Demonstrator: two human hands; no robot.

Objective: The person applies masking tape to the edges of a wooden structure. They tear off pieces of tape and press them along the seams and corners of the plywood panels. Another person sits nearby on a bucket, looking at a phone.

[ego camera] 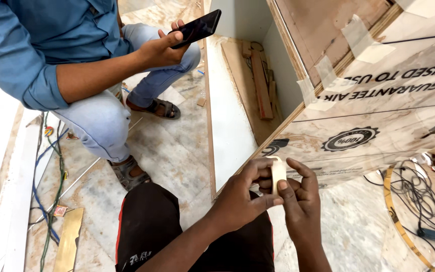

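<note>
My left hand point(245, 194) and my right hand point(300, 199) meet in front of me, both gripping a roll of pale masking tape point(278, 173). The roll stands on edge between the fingers, with thumbs and forefingers pinching its rim. It sits just below the lower edge of a large plywood panel point(378, 116) that carries printed marks and several stuck strips of tape point(354, 31). My knee in dark shorts point(149, 221) is beneath the hands.
Another person in a blue shirt and jeans point(91, 108) crouches at the left, holding a black phone point(197, 27). Wood offcuts point(260, 83) lie inside the cabinet. Cables point(419, 201) and a yellow strip lie at the right, wires point(51, 166) at the left, on a marble floor.
</note>
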